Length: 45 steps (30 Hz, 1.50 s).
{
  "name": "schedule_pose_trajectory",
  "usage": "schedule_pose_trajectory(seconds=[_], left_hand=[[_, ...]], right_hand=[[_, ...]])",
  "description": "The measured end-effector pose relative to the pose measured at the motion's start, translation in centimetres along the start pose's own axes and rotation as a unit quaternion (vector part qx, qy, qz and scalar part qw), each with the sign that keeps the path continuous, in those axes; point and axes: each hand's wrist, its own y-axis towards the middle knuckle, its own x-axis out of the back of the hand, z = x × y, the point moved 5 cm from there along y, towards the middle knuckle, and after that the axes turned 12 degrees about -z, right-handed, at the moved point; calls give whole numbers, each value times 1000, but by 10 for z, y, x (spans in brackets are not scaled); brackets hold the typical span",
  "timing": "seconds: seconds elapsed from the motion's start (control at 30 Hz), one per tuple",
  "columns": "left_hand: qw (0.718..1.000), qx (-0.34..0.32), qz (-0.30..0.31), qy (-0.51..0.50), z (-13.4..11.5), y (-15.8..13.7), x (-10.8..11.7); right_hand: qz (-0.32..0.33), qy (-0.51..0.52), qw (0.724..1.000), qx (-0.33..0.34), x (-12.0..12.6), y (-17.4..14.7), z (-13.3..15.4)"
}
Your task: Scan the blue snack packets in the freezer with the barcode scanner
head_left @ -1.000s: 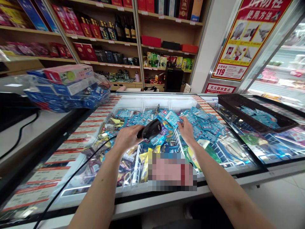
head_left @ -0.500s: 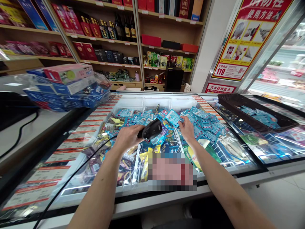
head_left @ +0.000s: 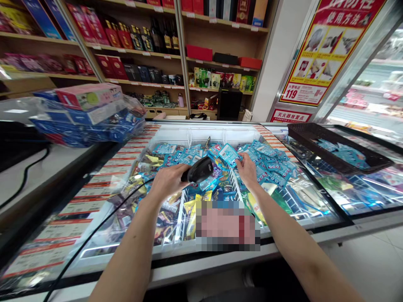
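Left hand (head_left: 170, 179): clasped round a scanner (head_left: 202, 170)
Right hand (head_left: 247, 170): pinched on a packet (head_left: 228, 154)
More packets (head_left: 274, 162): just right of the pinch
Tray (head_left: 307, 137): farther right of it

We count one left hand (head_left: 168, 181), one right hand (head_left: 247, 170), one scanner (head_left: 200, 170) and one held packet (head_left: 228, 154). We see one tray (head_left: 307, 137) at three o'clock, two red signs (head_left: 329, 52) at two, three flat boxes (head_left: 226, 59) just past twelve, one pink bottle (head_left: 180, 100) at eleven, and two cords (head_left: 59, 277), toward eight and nine. The heaped packets (head_left: 274, 162) we cannot count.
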Motion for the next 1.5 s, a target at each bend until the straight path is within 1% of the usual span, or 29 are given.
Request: schedule_pose_trajectory(seconds=[0.1, 0.23, 0.37, 0.47, 0.57, 0.63, 0.7, 0.77, 0.87, 0.93, 1.0, 1.07, 1.1, 1.2, 1.27, 1.4, 1.5], left_hand=[[1000, -1, -6, 4, 0, 0, 0], [1000, 2, -16, 11, 2, -1, 1], [999, 17, -31, 22, 8, -1, 2], [998, 32, -41, 33, 12, -1, 4], [997, 47, -46, 41, 13, -1, 5], [996, 62, -51, 47, 15, -2, 5], [994, 75, -58, 49, 17, -4, 6], [993, 83, -66, 46, 21, -7, 6], [991, 97, -79, 47, 29, -13, 6], [988, 114, -83, 55, 34, -15, 7], [987, 123, -81, 64, 37, -16, 8], [988, 117, -75, 66, 37, -15, 10], [989, 113, -74, 65, 36, -14, 11], [989, 111, -70, 67, 37, -15, 13], [989, 113, -68, 68, 40, -19, 12], [989, 116, -67, 66, 48, -30, 7], [988, 120, -64, 69, 51, -34, 7]], right_hand=[[-21, 4, 1000, -7, 6, 4, -2], [-68, -38, 996, -35, 28, 16, -11], [-101, -115, 983, -103, 53, 27, -33], [-114, -161, 970, -141, 64, 31, -47], [-142, -203, 962, -116, 69, 31, -47], [-163, -227, 957, -75, 71, 30, -41], [-162, -234, 958, -30, 69, 28, -33], [-135, -230, 964, 7, 64, 25, -27], [-88, -233, 968, 31, 57, 22, -24], [-84, -238, 967, 37, 56, 20, -22], [-92, -229, 968, 51, 55, 19, -16], [-86, -202, 973, 78, 50, 17, -6], [-72, -183, 976, 95, 45, 15, -1], [9, -119, 982, 146, 25, 6, 16], [70, -78, 980, 171, 10, -3, 26], [157, -19, 966, 205, -15, -20, 47], [211, 24, 945, 249, -29, -33, 67]])
